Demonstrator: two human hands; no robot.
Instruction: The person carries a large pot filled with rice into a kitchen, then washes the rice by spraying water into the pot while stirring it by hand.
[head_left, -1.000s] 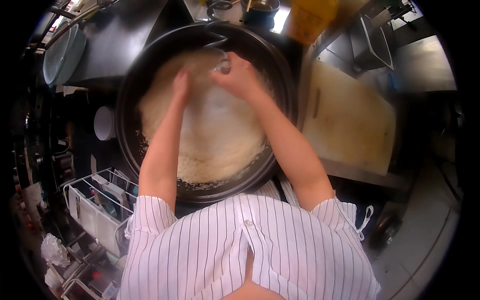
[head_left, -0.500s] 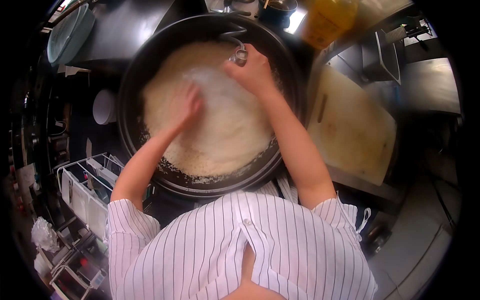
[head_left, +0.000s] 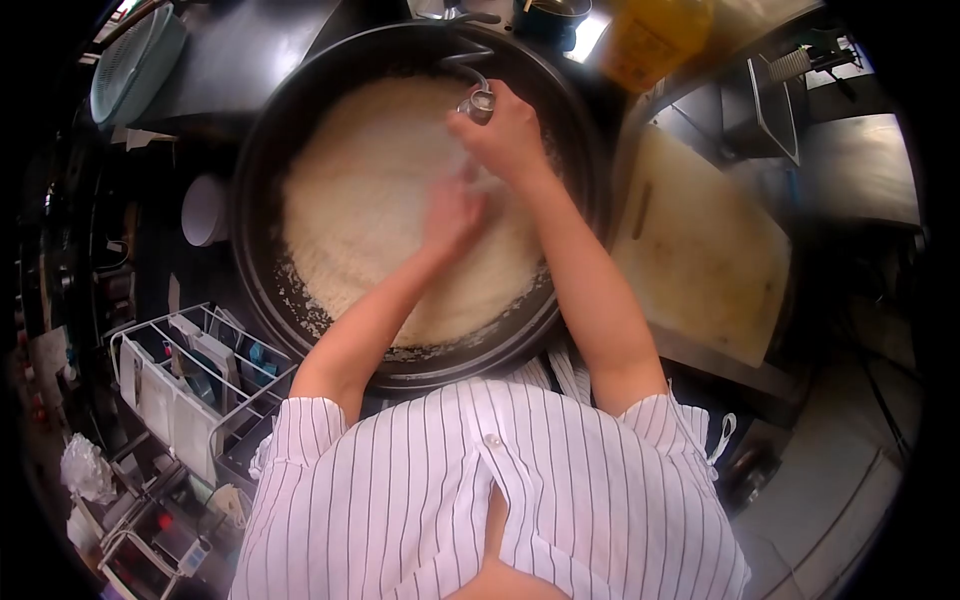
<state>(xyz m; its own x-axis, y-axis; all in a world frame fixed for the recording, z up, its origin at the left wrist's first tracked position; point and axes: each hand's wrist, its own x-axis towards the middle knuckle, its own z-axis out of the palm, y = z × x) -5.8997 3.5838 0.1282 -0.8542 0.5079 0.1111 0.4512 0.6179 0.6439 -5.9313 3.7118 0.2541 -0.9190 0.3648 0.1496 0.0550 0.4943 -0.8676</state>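
Note:
A wide, dark round pan [head_left: 262, 270] holds a broad bed of pale, wet grain that looks like rice [head_left: 350, 200], with cloudy water over part of it. My left hand [head_left: 455, 212] lies in the middle of the grain, blurred by motion; its fingers look stretched out, though the tips are hard to make out. Just above it, over the right side of the pan, my right hand [head_left: 508, 132] is closed around a chrome water nozzle [head_left: 478, 104] on a curved metal pipe. Stray grains cling to the pan's inner wall.
A worn cutting board [head_left: 700, 250] lies to the right of the pan. A yellow container [head_left: 655, 40] and a dark pot [head_left: 550, 20] stand at the back. On the left are a pale green colander [head_left: 138, 65], a white bowl [head_left: 205, 210] and a white wire rack [head_left: 200, 370].
My left hand has swept rightward through the grain, from left of centre to beneath my right hand. The right hand stays on the nozzle, almost unmoved.

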